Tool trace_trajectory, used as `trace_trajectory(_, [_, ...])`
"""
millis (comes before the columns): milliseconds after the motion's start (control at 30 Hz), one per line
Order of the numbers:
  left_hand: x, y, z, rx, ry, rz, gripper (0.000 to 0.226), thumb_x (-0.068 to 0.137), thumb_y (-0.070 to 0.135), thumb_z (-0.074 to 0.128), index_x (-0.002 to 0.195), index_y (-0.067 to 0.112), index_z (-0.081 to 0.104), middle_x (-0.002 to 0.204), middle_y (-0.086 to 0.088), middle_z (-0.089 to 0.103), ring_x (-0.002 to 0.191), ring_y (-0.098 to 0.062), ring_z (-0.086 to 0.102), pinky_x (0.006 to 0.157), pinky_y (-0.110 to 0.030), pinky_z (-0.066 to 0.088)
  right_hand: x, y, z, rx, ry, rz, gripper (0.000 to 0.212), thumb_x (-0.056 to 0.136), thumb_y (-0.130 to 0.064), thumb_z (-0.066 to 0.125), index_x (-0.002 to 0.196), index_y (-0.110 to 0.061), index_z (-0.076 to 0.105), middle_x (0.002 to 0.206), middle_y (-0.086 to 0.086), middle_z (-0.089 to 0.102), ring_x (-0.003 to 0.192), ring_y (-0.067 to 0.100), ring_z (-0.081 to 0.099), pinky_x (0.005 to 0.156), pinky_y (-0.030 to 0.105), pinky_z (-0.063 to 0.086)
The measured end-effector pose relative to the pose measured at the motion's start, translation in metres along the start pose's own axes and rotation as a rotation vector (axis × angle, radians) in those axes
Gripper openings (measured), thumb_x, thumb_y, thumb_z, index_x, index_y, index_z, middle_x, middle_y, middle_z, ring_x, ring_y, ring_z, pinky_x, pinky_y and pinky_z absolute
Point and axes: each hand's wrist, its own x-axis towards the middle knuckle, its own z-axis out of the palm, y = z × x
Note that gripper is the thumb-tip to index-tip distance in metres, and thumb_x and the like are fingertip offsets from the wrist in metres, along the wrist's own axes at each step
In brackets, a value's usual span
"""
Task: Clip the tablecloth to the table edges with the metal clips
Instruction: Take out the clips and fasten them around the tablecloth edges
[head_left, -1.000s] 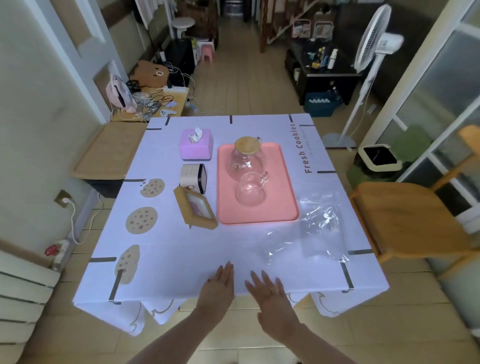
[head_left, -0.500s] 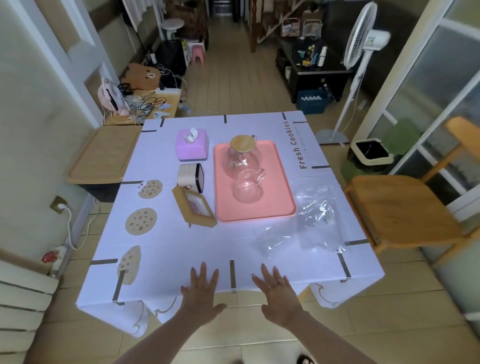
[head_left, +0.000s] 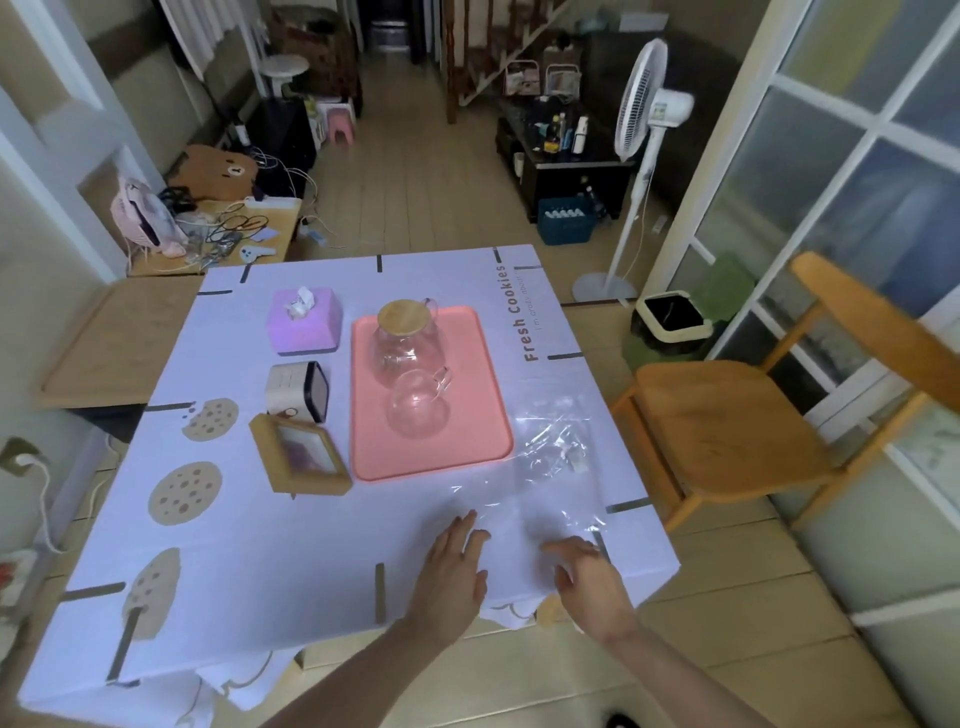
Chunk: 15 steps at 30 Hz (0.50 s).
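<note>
1. My left hand (head_left: 451, 569) is flat, fingers straight and close together, low over the tablecloth (head_left: 270, 561) by the near edge. My right hand (head_left: 592, 584) is just beside it, fingers loosely bent, holding nothing.
2. Next grab, I reckon, is the clear bag (head_left: 545, 467) just past my fingertips. Whether spare clips are inside, I cannot tell.
3. To do it well, pin the bag with the left palm and fish with the right, without rucking the cloth.
4. The front clip (head_left: 380, 592) sits left of my left hand, its long axis running from the edge inward, pointing towards the tray (head_left: 478, 405).
5. The side clip (head_left: 627, 505) lies crosswise on the right edge, pointing inward.
</note>
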Motion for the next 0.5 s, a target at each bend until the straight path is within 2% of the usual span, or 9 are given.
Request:
trace_trajectory(100, [0.040,0.017,0.009,-0.011,0.033,-0.084,0.075,0.036,0.027,0.090,0.104,0.017,0.060,0.112,-0.005,0.067,0.096,-0.019,0.068,0.080,-0.027,0.054,0.009,0.028,-0.021,0.035,0.006,-0.016,0.039,0.084,-0.002,0.049,0.114,-0.020,0.065,0.122,-0.003,0.061,0.113,0.017,0.057,0.086,0.024,0.046])
trace_trajectory(167, [0.065,0.034,0.007,-0.001,0.016,-0.163,0.072,0.036,0.024,0.090,0.103,0.012,0.066,0.113,-0.009,0.067,0.097,-0.023,0.068,0.081,-0.031,0.054,0.017,0.046,-0.037,0.040,-0.011,-0.028,0.039,0.082,-0.004,0.047,0.112,-0.020,0.066,0.118,-0.002,0.063,0.109,0.017,0.058,0.082,0.023,0.046])
trace_trajectory(200, [0.077,0.041,0.009,-0.024,0.020,-0.189,0.071,0.044,0.022,0.088,0.109,0.008,0.064,0.120,-0.011,0.063,0.104,-0.027,0.065,0.088,-0.032,0.051,0.022,0.055,-0.046,0.044,-0.014,-0.039,0.039,0.081,-0.005,0.045,0.110,-0.020,0.067,0.115,-0.002,0.064,0.107,0.017,0.059,0.080,0.024,0.047])
trace_trajectory(267, [0.098,0.060,0.008,-0.055,-0.024,-0.253,0.066,0.074,0.016,0.070,0.134,0.005,0.044,0.144,-0.013,0.040,0.131,-0.029,0.042,0.109,-0.032,0.031,0.035,0.074,-0.061,0.062,-0.016,-0.076,0.039,0.077,-0.001,0.045,0.101,-0.019,0.069,0.108,-0.001,0.066,0.102,0.017,0.062,0.078,0.026,0.049])
trace_trajectory(300, [0.109,0.067,0.010,-0.057,-0.008,-0.300,0.064,0.084,0.014,0.059,0.141,0.006,0.031,0.150,-0.011,0.029,0.139,-0.026,0.029,0.114,-0.030,0.020,0.042,0.083,-0.068,0.072,-0.015,-0.095,0.039,0.076,0.003,0.046,0.098,-0.018,0.070,0.105,-0.001,0.067,0.099,0.017,0.063,0.079,0.026,0.049])
trace_trajectory(333, [0.118,0.071,0.015,-0.062,0.003,-0.369,0.063,0.087,0.011,0.052,0.144,0.007,0.025,0.152,-0.010,0.024,0.141,-0.024,0.022,0.115,-0.029,0.015,0.048,0.094,-0.075,0.088,-0.021,-0.105,0.039,0.076,0.005,0.046,0.096,-0.018,0.070,0.103,-0.001,0.067,0.097,0.016,0.064,0.079,0.025,0.049])
trace_trajectory(367, [0.125,0.075,0.019,-0.043,-0.009,-0.434,0.064,0.085,0.007,0.051,0.144,0.006,0.026,0.151,-0.011,0.026,0.141,-0.025,0.023,0.115,-0.030,0.016,0.054,0.103,-0.081,0.103,-0.033,-0.125,0.039,0.076,0.005,0.046,0.094,-0.020,0.069,0.102,-0.003,0.066,0.095,0.015,0.064,0.080,0.024,0.049])
trace_trajectory(433, [0.136,0.078,0.027,-0.009,0.002,-0.562,0.066,0.071,-0.006,0.059,0.135,-0.002,0.042,0.139,-0.020,0.045,0.131,-0.033,0.042,0.109,-0.039,0.032,0.064,0.117,-0.094,0.097,-0.076,-0.187,0.037,0.082,0.002,0.047,0.098,-0.025,0.067,0.104,-0.007,0.065,0.099,0.011,0.062,0.085,0.023,0.049])
trace_trajectory(500, [0.141,0.075,0.035,0.047,0.020,-0.637,0.066,0.048,-0.016,0.068,0.113,-0.007,0.061,0.112,-0.025,0.064,0.103,-0.039,0.063,0.086,-0.045,0.051,0.071,0.128,-0.107,0.057,-0.133,-0.249,0.032,0.090,-0.004,0.048,0.110,-0.024,0.064,0.113,-0.011,0.060,0.106,0.004,0.056,0.095,0.020,0.045])
